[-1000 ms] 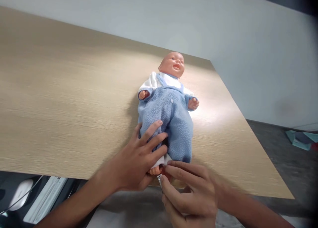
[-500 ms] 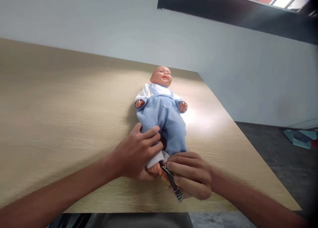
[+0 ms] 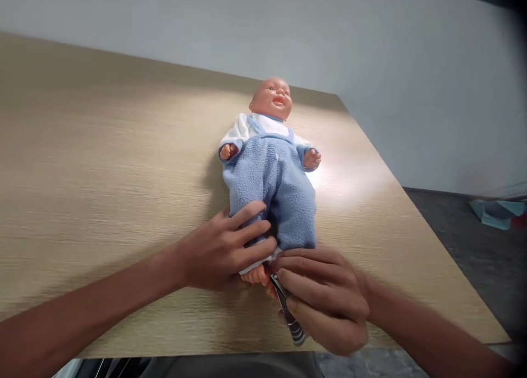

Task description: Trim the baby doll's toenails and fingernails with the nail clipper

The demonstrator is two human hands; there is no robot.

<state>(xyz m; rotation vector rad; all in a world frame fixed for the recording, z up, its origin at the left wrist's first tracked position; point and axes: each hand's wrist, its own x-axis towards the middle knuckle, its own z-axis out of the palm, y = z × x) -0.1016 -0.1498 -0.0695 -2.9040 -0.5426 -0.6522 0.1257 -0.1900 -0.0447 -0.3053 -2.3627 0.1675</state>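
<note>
A baby doll (image 3: 267, 164) in blue fleece dungarees and a white top lies on its back, head away from me. My left hand (image 3: 230, 243) is wrapped round its lower leg on the left, fingers over the blue cloth and white cuff. Below that cuff the doll's bare foot (image 3: 255, 275) sticks out. My right hand (image 3: 329, 295) is closed on a nail clipper (image 3: 288, 312) with a dark, striped lever. The clipper's head is at the doll's toes; whether its jaws touch them I cannot tell. My right fingers hide most of the other foot.
The doll rests on a light wooden table (image 3: 123, 158), near its front edge. A pale wall (image 3: 164, 32) stands behind. On the dark floor at the right lies a light blue item (image 3: 494, 213). A dark grey shape (image 3: 230, 366) is below the table's front edge.
The view has tipped down and come closer, so the window has gone from sight and the doll looks larger. Both hands keep their holds on the leg and the nail clipper.
</note>
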